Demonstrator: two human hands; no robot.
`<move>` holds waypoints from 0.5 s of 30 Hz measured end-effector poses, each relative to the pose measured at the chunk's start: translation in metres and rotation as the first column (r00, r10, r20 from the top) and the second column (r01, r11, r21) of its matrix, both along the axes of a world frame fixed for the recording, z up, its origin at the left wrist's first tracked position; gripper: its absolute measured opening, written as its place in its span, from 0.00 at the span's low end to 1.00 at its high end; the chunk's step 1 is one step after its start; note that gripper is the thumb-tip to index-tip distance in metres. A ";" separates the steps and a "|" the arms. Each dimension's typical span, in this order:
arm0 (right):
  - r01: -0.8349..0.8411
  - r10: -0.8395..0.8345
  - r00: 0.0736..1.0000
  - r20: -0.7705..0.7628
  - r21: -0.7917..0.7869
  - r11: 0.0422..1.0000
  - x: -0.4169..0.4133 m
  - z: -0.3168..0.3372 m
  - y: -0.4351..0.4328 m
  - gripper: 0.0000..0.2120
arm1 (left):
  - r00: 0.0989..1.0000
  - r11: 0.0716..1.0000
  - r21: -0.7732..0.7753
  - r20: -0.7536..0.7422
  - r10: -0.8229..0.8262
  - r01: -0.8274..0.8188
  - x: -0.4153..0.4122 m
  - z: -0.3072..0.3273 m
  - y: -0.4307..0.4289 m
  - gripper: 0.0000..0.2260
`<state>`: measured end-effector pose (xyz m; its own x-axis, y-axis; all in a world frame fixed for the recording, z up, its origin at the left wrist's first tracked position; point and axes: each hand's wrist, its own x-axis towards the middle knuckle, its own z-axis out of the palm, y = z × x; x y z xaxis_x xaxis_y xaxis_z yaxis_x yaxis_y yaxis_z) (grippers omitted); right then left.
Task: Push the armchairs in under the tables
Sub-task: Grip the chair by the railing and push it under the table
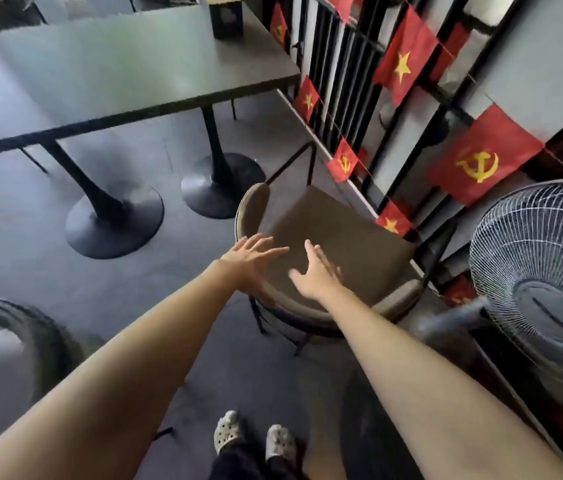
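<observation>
Left hand: fingers spread, over chair back, ready to push.
Right hand: fingers spread, holding nothing.
Table: apart from chair.

Brown armchair, dark grey table, red flags with yellow emblems, white fan.

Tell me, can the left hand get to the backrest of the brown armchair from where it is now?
Probably yes. The left hand is spread open just over the curved backrest of the brown armchair, with nothing between them. Whether it already touches the backrest is unclear.
</observation>
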<state>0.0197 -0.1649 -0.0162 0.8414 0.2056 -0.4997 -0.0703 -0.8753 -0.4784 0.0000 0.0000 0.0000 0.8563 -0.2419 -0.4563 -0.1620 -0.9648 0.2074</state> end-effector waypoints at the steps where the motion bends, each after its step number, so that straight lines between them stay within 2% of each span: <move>1: -0.025 0.023 0.999 -0.048 -0.029 0.999 -0.006 -0.007 -0.002 0.36 | 0.998 0.996 0.077 -0.022 -0.052 0.054 0.000 -0.007 -0.001 0.49; 4: -0.103 0.086 0.982 -0.166 -0.092 0.990 -0.022 -0.030 -0.008 0.39 | 0.985 0.952 0.258 -0.084 -0.148 0.165 0.003 -0.032 -0.003 0.47; 6: -0.159 0.125 0.971 -0.204 -0.161 0.974 -0.030 -0.042 -0.008 0.41 | 0.974 0.926 0.307 -0.122 -0.191 0.220 0.009 -0.050 -0.003 0.41; 8: -0.227 0.185 0.967 -0.176 -0.264 0.937 -0.032 -0.049 -0.004 0.39 | 0.971 0.920 0.313 -0.034 -0.238 0.237 0.013 -0.067 -0.001 0.30; 10: -0.240 0.203 0.969 -0.144 -0.320 0.917 -0.034 -0.053 0.001 0.33 | 0.958 0.929 0.286 0.091 -0.271 0.236 0.015 -0.078 0.001 0.19; 13: -0.207 0.204 0.978 -0.049 -0.357 0.911 -0.036 -0.056 0.003 0.29 | 0.902 0.898 0.315 0.203 -0.380 0.307 0.017 -0.085 0.009 0.13; 15: -0.204 0.209 0.978 -0.027 -0.362 0.910 -0.036 -0.055 0.001 0.28 | 0.872 0.865 0.353 0.207 -0.444 0.357 0.017 -0.084 0.013 0.12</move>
<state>-0.0166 -0.1636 -0.0708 0.8062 0.1828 -0.5627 0.1342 -0.9828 -0.1270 0.0169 0.0132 -0.0836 0.8132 -0.4833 -0.3243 -0.5554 -0.8108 -0.1845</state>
